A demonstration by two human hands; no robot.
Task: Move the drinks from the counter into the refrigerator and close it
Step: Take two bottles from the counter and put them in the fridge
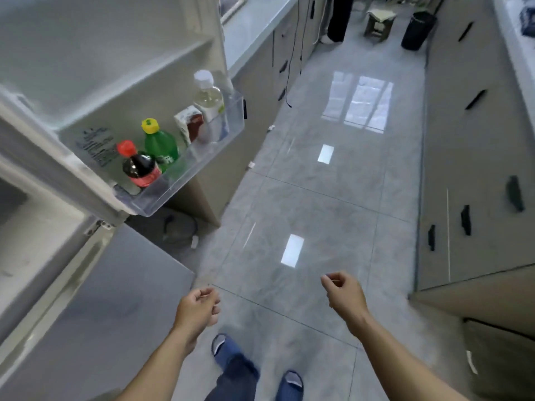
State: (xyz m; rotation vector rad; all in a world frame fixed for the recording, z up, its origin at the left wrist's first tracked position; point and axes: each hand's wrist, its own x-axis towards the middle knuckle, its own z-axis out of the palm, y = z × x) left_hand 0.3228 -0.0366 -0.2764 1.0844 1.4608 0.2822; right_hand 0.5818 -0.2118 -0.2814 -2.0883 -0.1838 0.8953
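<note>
Glossy grey tiled floor [318,198], beige cabinets [469,146]

The refrigerator door [121,68] stands open, its clear door shelf [202,166] carrying four drinks upright in a row; nearest the shelf's hinge-side end stands a dark cola bottle [140,167] with a red cap and red label; just beside it a green bottle [161,146] with a yellow cap; next a small white carton [189,125] with a red print; at the shelf's far end a clear bottle [209,99] of pale liquid with a white cap and white label, touching the carton.
</note>
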